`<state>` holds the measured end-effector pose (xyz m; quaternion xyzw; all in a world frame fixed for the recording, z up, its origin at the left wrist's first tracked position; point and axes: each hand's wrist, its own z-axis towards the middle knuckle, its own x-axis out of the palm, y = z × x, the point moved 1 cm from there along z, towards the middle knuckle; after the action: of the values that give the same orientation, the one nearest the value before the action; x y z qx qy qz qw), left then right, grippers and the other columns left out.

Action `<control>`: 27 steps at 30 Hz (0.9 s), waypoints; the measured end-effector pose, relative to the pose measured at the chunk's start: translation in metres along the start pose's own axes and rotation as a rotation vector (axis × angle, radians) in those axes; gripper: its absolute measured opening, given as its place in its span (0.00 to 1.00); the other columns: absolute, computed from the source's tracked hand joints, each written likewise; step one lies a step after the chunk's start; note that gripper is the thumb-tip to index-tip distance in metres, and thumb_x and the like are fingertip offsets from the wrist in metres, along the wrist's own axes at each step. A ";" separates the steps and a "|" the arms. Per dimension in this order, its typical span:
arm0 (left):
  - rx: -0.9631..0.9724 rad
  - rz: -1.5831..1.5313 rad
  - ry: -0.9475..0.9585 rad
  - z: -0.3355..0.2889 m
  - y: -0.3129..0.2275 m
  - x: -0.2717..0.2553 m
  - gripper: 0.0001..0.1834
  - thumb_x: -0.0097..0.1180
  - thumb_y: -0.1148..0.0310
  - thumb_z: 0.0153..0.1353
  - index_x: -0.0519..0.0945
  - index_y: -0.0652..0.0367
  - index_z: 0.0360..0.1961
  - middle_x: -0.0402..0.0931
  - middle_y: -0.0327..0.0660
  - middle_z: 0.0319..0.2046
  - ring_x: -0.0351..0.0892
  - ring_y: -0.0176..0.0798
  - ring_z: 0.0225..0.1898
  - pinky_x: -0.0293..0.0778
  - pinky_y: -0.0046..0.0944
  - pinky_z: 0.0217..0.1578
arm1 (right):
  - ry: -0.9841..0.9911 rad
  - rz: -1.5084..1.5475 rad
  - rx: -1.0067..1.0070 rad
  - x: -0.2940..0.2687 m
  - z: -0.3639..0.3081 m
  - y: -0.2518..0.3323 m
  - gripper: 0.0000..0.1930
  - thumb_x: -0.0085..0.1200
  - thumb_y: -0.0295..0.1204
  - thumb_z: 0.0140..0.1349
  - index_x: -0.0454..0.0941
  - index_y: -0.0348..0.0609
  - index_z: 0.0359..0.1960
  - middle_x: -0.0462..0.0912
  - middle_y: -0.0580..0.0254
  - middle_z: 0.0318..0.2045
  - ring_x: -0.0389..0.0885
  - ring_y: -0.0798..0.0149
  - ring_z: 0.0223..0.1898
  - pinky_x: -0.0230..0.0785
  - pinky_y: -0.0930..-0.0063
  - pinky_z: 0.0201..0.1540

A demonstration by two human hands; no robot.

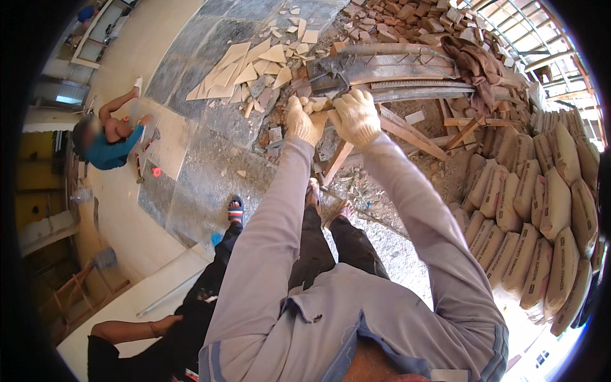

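Note:
Both my hands wear cream knitted gloves and are held close together at the near left end of a wooden workbench point(414, 69). My left hand point(305, 121) is closed, its fingers curled round a thin metal rod point(328, 108) that shows between the gloves. Beside it, my right hand point(356, 118) is closed as well, knuckles up, on the same rod; its fingertips are hidden. Just beyond the gloves, a dark bent metal bar point(344, 77) lies over a metal plate point(323, 75) on the bench end. Ribbed steel bars point(420, 84) run lengthwise along the bench.
Broken tiles point(248, 67) lie beyond my left hand, and rubble bricks point(407, 22) behind the bench. A brown cloth point(474, 67) drapes its far end. Stacked sacks point(528, 210) stand right. One person point(111, 137) crouches at left; another point(178, 331) stands close on my left.

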<state>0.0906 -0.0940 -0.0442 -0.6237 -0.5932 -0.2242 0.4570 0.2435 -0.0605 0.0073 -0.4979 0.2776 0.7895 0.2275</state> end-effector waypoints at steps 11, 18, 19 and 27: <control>0.390 1.255 -0.217 -0.004 -0.031 -0.002 0.22 0.53 0.56 0.76 0.74 0.67 0.55 0.80 0.47 0.41 0.78 0.52 0.47 0.77 0.52 0.52 | 0.460 0.236 0.357 -0.012 0.024 0.003 0.29 0.42 0.53 0.70 0.89 0.42 0.45 0.89 0.42 0.45 0.87 0.44 0.51 0.76 0.49 0.58; 0.895 2.138 0.633 0.071 -0.034 0.116 0.56 0.76 0.47 0.52 0.61 0.62 0.74 0.68 0.61 0.67 0.68 0.61 0.69 0.62 0.58 0.71 | 0.451 0.291 0.417 -0.006 0.024 0.018 0.29 0.52 0.58 0.62 0.89 0.44 0.45 0.89 0.42 0.41 0.88 0.45 0.49 0.77 0.52 0.56; 0.885 2.137 0.701 0.083 -0.024 0.127 0.56 0.75 0.45 0.52 0.61 0.61 0.74 0.68 0.61 0.67 0.68 0.62 0.69 0.61 0.59 0.71 | 0.401 0.289 0.412 -0.005 0.023 0.022 0.28 0.54 0.57 0.61 0.90 0.45 0.44 0.89 0.42 0.40 0.88 0.45 0.47 0.78 0.51 0.55; 0.895 2.209 0.694 0.108 0.017 0.125 0.45 0.63 0.39 0.64 0.65 0.52 0.74 0.86 0.40 0.51 0.87 0.51 0.50 0.79 0.52 0.53 | 0.083 0.252 0.544 0.017 0.026 0.043 0.20 0.61 0.50 0.56 0.89 0.45 0.32 0.88 0.49 0.30 0.89 0.46 0.36 0.81 0.52 0.43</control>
<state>0.1026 0.0651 0.0011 -0.4862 0.3776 0.3497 0.7063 0.1922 -0.0737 0.0097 -0.4121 0.5475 0.6873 0.2410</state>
